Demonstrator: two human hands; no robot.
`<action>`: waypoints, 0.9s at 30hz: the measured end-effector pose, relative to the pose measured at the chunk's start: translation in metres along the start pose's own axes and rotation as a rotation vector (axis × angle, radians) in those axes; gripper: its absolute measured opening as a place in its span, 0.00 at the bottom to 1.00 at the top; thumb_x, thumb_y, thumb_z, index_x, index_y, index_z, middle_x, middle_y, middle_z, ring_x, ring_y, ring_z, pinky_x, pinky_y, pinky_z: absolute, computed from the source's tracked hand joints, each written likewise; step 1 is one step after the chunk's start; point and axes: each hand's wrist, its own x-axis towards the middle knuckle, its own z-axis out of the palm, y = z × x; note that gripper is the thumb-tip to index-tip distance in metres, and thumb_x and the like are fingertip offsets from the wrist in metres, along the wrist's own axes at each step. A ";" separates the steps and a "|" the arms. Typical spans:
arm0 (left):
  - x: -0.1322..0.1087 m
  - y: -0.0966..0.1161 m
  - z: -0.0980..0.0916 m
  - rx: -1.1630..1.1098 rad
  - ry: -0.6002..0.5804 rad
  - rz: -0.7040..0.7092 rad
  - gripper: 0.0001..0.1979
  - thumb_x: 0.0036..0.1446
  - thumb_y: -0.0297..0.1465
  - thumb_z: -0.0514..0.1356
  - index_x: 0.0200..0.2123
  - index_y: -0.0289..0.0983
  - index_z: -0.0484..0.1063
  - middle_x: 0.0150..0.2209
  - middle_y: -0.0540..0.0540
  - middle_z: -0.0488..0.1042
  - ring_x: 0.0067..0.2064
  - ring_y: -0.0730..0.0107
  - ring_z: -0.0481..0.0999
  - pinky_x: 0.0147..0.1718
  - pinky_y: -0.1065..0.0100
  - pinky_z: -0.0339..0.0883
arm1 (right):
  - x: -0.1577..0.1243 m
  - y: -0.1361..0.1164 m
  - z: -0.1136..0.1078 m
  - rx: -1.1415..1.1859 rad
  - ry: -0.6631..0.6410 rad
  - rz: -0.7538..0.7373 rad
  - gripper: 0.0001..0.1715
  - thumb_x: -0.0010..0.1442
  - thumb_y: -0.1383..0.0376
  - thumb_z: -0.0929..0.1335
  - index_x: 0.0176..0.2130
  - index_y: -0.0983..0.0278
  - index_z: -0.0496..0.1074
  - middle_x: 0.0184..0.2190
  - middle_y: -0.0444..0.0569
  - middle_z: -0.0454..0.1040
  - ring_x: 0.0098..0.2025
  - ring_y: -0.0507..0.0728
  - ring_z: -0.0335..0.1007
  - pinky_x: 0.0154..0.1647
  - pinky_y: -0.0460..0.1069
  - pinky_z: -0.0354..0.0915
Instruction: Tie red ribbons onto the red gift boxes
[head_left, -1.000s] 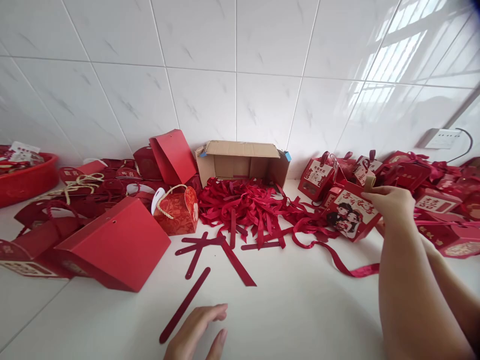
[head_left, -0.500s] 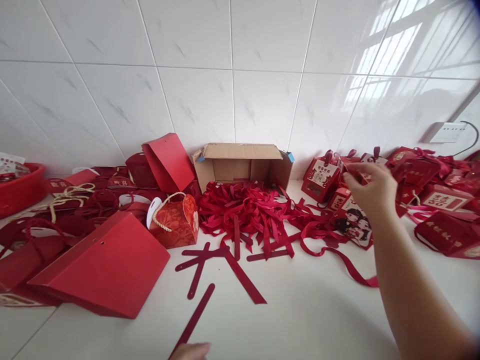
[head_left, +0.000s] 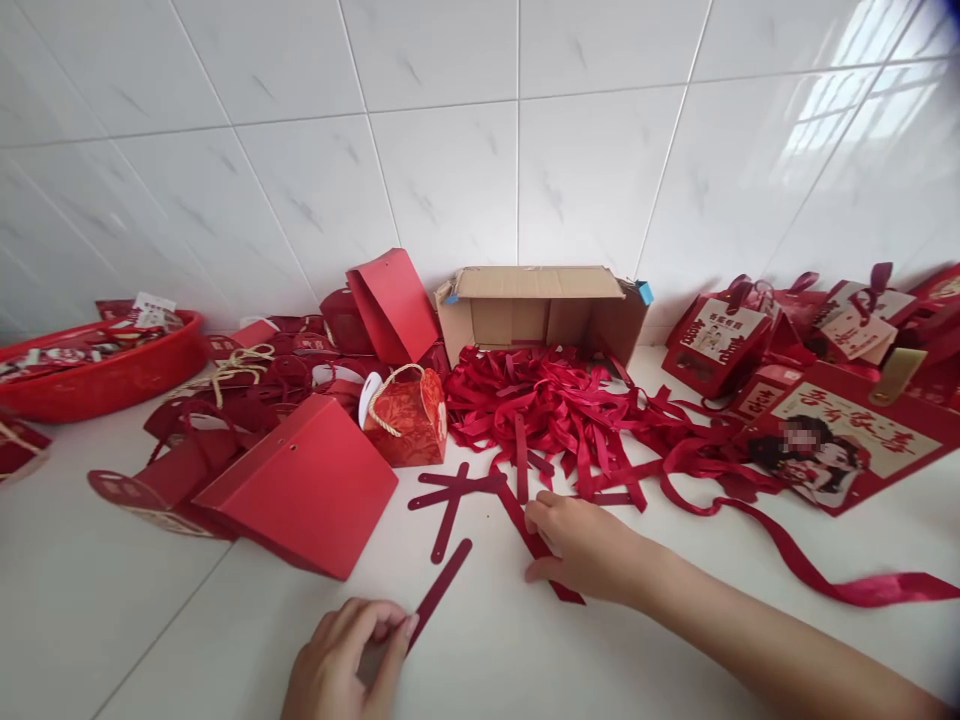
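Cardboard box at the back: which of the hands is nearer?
Right. The right hand is in front of the cardboard box, short of the ribbon pile; the left hand is farther off, nearer the camera and leftward, pinching a dark red strip.

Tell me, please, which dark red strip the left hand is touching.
The lone front strip: the left hand pinches its near end in its fingers; the other strips lie apart, farther back.

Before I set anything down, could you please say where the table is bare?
Bare: front left, before the nearest red box and beside the left hand; front centre, between that hand and right forearm. Crowded: along the wall and around the ribbon pile.
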 end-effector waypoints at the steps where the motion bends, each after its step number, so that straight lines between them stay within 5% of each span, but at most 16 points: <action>1: 0.001 0.004 -0.001 0.029 -0.012 -0.031 0.12 0.58 0.41 0.54 0.27 0.42 0.69 0.26 0.50 0.74 0.30 0.66 0.75 0.30 0.69 0.69 | 0.000 0.000 0.003 0.007 -0.008 -0.003 0.13 0.53 0.59 0.71 0.31 0.64 0.67 0.34 0.49 0.71 0.29 0.54 0.66 0.23 0.46 0.51; 7: 0.026 0.035 -0.017 0.251 -0.311 -0.253 0.10 0.62 0.38 0.47 0.32 0.41 0.63 0.28 0.49 0.73 0.31 0.63 0.75 0.27 0.67 0.64 | 0.008 0.013 0.016 0.054 0.091 -0.184 0.18 0.58 0.56 0.67 0.24 0.63 0.60 0.27 0.44 0.69 0.27 0.51 0.60 0.25 0.45 0.49; 12: 0.056 0.048 -0.019 0.179 -0.344 0.004 0.13 0.63 0.36 0.46 0.42 0.38 0.67 0.46 0.40 0.73 0.50 0.57 0.72 0.44 0.60 0.67 | 0.010 0.017 0.026 -0.023 0.182 -0.257 0.18 0.60 0.54 0.64 0.26 0.63 0.61 0.26 0.44 0.69 0.26 0.50 0.59 0.24 0.46 0.46; 17: 0.094 0.047 -0.006 0.137 -0.497 0.067 0.29 0.60 0.40 0.51 0.61 0.30 0.55 0.66 0.32 0.52 0.68 0.49 0.48 0.61 0.52 0.50 | 0.010 0.019 0.027 -0.032 0.197 -0.271 0.19 0.61 0.53 0.64 0.26 0.63 0.63 0.26 0.44 0.69 0.25 0.50 0.59 0.24 0.46 0.46; 27: 0.119 0.050 -0.007 0.162 -0.540 0.072 0.14 0.56 0.41 0.55 0.40 0.37 0.67 0.45 0.41 0.71 0.50 0.56 0.70 0.47 0.61 0.66 | 0.011 0.022 0.028 -0.036 0.221 -0.287 0.19 0.60 0.53 0.65 0.26 0.64 0.65 0.27 0.45 0.71 0.26 0.50 0.61 0.25 0.46 0.47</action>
